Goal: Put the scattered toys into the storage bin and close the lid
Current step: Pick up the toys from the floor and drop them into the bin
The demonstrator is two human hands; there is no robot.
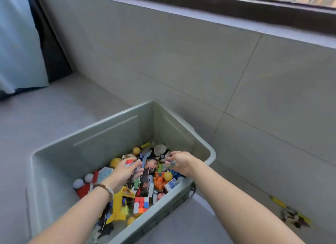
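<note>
A light blue curtain (18, 43) hangs at the far left, and its bottom comes down near the grey floor (45, 116). The storage bin (109, 134) sits on the floor next to the wall, with its top open. Inside it is a pile of toys (145, 185), mostly on the right side of the bin. There are red, white and yellow ones, and a cube with coloured squares (141, 204) near the front. The left hand (127, 172) reaches into the bin, just over the pile. It has a bead bracelet (107, 188) on the wrist. Its fingers are bent, and a red and white block (129, 162) sits by its thumb. I cannot tell if its grip is holding that block or just touching it. The right hand (179, 162) is over the bin too, near the right wall of it. Its grip is pinched tight on some small bits (171, 164) at the fingertips. The two hands are near each other but do not touch. Far to the right, a few loose toys (292, 216), yellow and dark, lie on the floor by the tiled wall (181, 62), well apart from the bin. A window (236, 5) with a dark frame runs along the top.
</note>
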